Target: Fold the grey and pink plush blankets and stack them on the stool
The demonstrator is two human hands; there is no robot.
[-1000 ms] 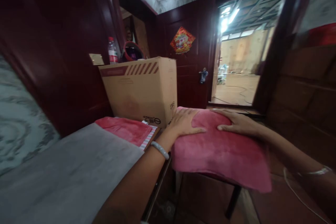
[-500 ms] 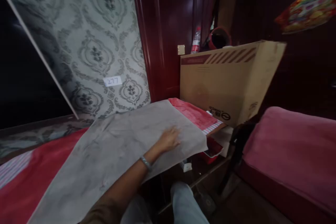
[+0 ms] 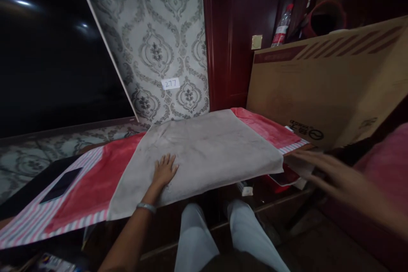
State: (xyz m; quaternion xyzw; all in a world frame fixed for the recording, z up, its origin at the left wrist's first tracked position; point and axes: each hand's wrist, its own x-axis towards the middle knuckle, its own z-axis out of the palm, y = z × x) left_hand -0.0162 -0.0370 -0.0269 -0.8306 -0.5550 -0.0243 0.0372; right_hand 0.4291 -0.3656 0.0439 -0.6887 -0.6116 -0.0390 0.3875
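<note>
A light grey cloth (image 3: pixel 204 148) is spread over a red cloth with striped edges (image 3: pixel 105 182). My left hand (image 3: pixel 164 171), with a bracelet at the wrist, lies flat on the grey cloth left of its middle, fingers apart. Off the cloth's right front corner, my right hand (image 3: pixel 334 174) is in the air, blurred, its fingers stretched out with nothing seen in them. Shallow wrinkles and faint marks run across the grey cloth, and its front edge hangs at the table's edge.
A phone (image 3: pixel 62 185) lies on the striped cloth at left. Behind it stands a large dark screen (image 3: pixel 57 51). A cardboard box (image 3: pixel 318 89) stands at the right, with a bottle (image 3: pixel 282 25) behind it. A pink padded seat (image 3: pixel 387 165) is at far right.
My left hand has moved left over the grey cloth. My right hand has come into view at the right. The view has turned left, showing the phone and more of the screen.
</note>
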